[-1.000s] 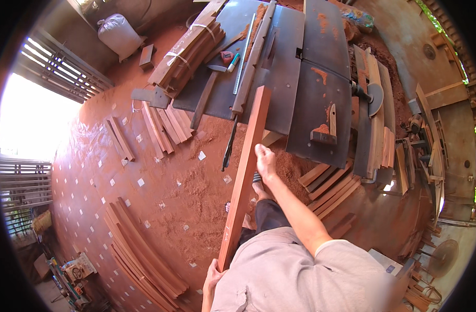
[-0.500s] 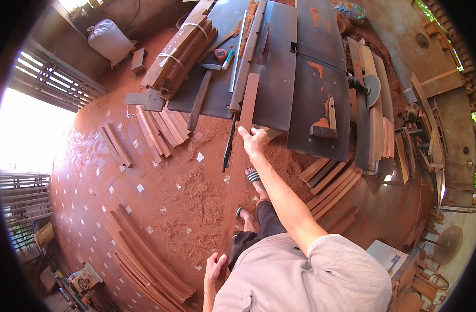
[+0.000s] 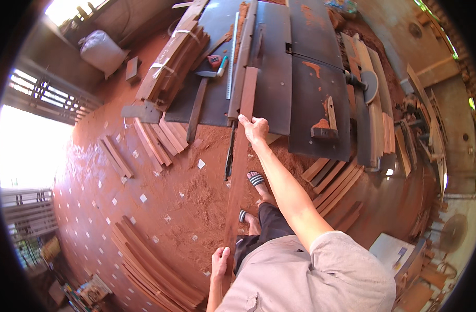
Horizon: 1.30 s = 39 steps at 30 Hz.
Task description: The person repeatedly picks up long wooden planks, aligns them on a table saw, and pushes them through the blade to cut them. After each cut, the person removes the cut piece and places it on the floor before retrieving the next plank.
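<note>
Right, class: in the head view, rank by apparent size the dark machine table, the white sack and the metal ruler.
1. dark machine table, clearly largest.
2. white sack.
3. metal ruler: longer than the sack, but very thin.

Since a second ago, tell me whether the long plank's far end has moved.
Yes. The long plank has swung down and forward: its far end, earlier raised short of the dark machine table, now lies on it, with the right hand gripping it at the table's near edge.

A bulging white sack (image 3: 100,50) (perhaps plastic) stands upper left.
</note>
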Motion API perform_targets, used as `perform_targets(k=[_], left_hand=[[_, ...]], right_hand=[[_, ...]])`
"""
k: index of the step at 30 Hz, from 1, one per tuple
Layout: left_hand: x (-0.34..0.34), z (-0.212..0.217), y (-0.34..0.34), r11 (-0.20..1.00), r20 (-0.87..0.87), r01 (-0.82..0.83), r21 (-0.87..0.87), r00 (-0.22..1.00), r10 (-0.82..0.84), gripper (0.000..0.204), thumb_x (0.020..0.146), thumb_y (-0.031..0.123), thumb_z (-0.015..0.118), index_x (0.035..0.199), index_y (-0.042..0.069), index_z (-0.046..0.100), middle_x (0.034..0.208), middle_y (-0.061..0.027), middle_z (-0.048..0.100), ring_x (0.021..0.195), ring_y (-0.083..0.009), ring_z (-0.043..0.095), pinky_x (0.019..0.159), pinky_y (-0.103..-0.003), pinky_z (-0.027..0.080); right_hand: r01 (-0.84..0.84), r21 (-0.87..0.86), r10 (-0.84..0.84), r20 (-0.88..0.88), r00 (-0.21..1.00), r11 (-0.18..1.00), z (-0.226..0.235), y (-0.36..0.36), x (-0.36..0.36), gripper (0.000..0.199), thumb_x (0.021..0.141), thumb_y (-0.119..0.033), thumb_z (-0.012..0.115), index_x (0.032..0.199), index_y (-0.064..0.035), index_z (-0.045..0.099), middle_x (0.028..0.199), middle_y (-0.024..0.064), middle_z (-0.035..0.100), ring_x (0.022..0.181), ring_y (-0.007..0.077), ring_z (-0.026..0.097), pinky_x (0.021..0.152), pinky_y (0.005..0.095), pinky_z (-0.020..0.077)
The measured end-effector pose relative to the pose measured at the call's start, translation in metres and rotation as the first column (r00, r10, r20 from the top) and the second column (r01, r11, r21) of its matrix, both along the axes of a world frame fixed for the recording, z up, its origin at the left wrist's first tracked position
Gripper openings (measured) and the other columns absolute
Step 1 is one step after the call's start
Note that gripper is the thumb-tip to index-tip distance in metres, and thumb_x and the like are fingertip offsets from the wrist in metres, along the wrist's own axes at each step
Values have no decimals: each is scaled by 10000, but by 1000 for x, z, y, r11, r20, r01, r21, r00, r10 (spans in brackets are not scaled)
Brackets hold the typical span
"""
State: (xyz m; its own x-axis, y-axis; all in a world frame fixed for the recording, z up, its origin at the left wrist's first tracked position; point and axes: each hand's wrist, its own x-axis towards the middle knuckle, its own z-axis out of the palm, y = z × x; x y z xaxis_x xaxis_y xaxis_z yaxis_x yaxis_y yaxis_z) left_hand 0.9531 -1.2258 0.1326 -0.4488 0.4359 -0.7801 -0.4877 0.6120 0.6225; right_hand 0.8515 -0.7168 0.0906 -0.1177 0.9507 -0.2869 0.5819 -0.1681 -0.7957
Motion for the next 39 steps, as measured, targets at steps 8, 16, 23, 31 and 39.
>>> perform_targets(k=[8, 16, 23, 31, 39], left_hand=[[-17, 6, 63, 999, -36, -11, 30, 999, 12, 381, 1031, 340, 621, 756, 107, 496, 749, 92, 372, 714, -48, 330, 599, -258, 304], [-25, 10, 98, 998, 18, -49, 25, 999, 49, 392, 1042, 360, 600, 738, 153, 463, 747, 120, 347, 703, -31, 307, 585, -247, 272], [-31, 5, 107, 1000, -30, -6, -2, 1000, 6, 409, 1041, 367, 596, 734, 139, 449, 742, 98, 337, 704, -47, 304, 594, -260, 286], [-36, 1, 111, 1000, -57, 15, -16, 998, -16, 425, 1040, 364, 597, 731, 107, 460, 742, 80, 344, 710, -62, 307, 599, -275, 297], [-39, 4, 118, 998, -70, 16, -57, 997, -20, 411, 1020, 364, 625, 799, 20, 585, 743, 43, 492, 732, -77, 424, 636, -275, 384]], right_hand=[[46, 23, -45, -27, 999, 999, 11, 54, -25, 542, 726, -438, 875, 797, 78, 727, 954, 298, 730, 917, 373, 740, 862, 408, 575], [52, -77, -58, -75, 996, 996, 24, 80, -37, 614, 743, -368, 892, 1083, 108, 707, 1103, 288, 713, 1071, 371, 704, 948, 396, 554], [52, -2, -52, -56, 997, 999, 15, 95, -40, 649, 744, -409, 888, 1089, 107, 700, 1111, 299, 706, 1068, 376, 704, 943, 398, 553], [5, -6, -5, 18, 1000, 1000, 14, 104, -42, 601, 757, -501, 851, 888, 76, 746, 937, 270, 739, 959, 361, 733, 870, 423, 563], [162, 195, -157, -40, 987, 967, 15, 103, -53, 524, 744, -402, 875, 601, 31, 619, 755, 252, 699, 739, 376, 700, 744, 470, 548]])
